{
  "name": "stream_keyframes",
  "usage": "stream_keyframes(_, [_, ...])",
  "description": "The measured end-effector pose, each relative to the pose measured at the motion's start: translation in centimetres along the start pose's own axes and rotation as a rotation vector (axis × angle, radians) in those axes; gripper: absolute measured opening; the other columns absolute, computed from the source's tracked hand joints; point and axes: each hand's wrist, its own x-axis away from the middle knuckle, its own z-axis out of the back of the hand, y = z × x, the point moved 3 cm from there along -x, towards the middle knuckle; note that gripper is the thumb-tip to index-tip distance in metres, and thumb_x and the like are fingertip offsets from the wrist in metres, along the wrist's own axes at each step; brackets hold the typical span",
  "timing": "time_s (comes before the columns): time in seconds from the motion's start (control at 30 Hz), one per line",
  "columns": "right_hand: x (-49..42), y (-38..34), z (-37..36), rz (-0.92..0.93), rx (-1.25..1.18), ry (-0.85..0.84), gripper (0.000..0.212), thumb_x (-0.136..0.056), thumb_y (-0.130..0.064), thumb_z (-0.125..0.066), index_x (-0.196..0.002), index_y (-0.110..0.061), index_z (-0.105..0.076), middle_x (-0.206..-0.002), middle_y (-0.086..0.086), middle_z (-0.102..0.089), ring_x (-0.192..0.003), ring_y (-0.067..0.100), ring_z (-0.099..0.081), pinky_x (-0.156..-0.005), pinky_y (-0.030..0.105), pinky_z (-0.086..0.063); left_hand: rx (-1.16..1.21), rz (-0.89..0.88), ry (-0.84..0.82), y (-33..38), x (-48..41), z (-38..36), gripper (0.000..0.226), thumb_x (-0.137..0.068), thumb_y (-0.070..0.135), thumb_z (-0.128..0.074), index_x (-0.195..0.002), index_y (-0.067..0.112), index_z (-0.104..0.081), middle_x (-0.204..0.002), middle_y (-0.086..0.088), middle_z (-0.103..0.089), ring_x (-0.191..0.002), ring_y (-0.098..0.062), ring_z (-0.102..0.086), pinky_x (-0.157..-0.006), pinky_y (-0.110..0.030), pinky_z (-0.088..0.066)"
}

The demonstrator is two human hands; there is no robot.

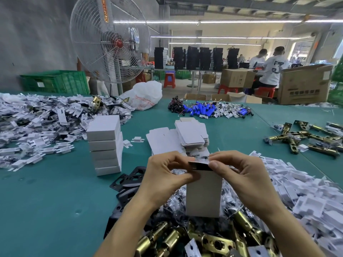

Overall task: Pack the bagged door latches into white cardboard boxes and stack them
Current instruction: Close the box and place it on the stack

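Head: left hand (167, 176) and right hand (241, 175) pinch upright white box (204, 197).

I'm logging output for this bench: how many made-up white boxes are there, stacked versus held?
Stacked boxes: 5
Held box: 1
Total: 6
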Motion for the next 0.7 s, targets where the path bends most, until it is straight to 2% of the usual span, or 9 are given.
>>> stream_keyframes(0.13, [-0.1,0.4,0.4,-0.035,0.062,0.001,0.019,-0.073,-0.029,-0.075,-0.091,-0.025,-0.076,-0.088,-0.009,-0.077,-0.084,0.006,-0.072,-0.077,0.017,-0.056,-0.030,0.024,0.012,0.1,0.0,0.1,0.042,-0.068,0.008,-0.091,-0.076,0.031,-0.057,-0.097,-0.001,-0.078,-0.093,-0.018,-0.075,-0.080,-0.037,-0.061])
stream_keyframes(0.23, [0.0,0.4,0.4,-0.002,0.099,0.003,0.015,-0.075,-0.021,-0.078,-0.089,-0.025,-0.076,-0.085,-0.008,-0.076,-0.081,0.008,-0.073,-0.074,0.020,-0.058,-0.099,0.016,0.012,0.4,0.0,0.0,0.031,-0.067,0.037,-0.088,-0.088,0.033,-0.065,-0.093,0.006,-0.075,-0.087,-0.013,-0.073,-0.074,-0.030,-0.059])
stream_keyframes(0.3, [0.0,0.4,0.4,0.010,0.100,-0.002,0.013,-0.076,-0.016,-0.080,-0.087,-0.024,-0.076,-0.084,-0.005,-0.076,-0.080,0.010,-0.073,-0.074,0.021,-0.058,-0.100,-0.010,0.017,0.6,0.0,-0.2,0.023,-0.074,0.045,-0.079,-0.089,0.030,-0.072,-0.088,0.006,-0.075,-0.083,-0.013,-0.073,-0.070,-0.030,-0.059])
stream_keyframes(0.47, [-0.1,0.7,0.6,0.003,0.115,-0.046,0.018,-0.081,-0.007,-0.076,-0.086,-0.024,-0.077,-0.086,-0.008,-0.077,-0.084,0.005,-0.072,-0.076,0.015,-0.054,-0.067,0.003,0.006,0.3,-0.1,-0.4,0.011,-0.081,0.035,-0.078,-0.090,0.030,-0.076,-0.086,0.005,-0.076,-0.082,-0.018,-0.073,-0.072,-0.041,-0.063])
stream_keyframes(0.63, [-0.2,1.0,1.1,-0.043,0.129,-0.102,0.023,-0.083,-0.009,-0.075,-0.090,-0.031,-0.077,-0.091,-0.011,-0.077,-0.090,0.008,-0.072,-0.081,0.025,-0.058,-0.100,0.022,0.003,0.0,-0.2,-0.4,0.013,-0.086,0.027,-0.073,-0.096,0.035,-0.076,-0.093,0.008,-0.076,-0.090,-0.015,-0.072,-0.075,-0.038,-0.062])
stream_keyframes(0.7, [-0.2,1.0,1.3,-0.034,0.130,-0.121,0.024,-0.082,-0.009,-0.075,-0.091,-0.031,-0.078,-0.093,-0.011,-0.077,-0.091,0.007,-0.072,-0.082,0.024,-0.058,-0.124,0.045,-0.022,0.0,-0.2,-0.4,0.015,-0.090,0.023,-0.073,-0.096,0.037,-0.075,-0.094,0.010,-0.076,-0.092,-0.014,-0.072,-0.077,-0.042,-0.062])
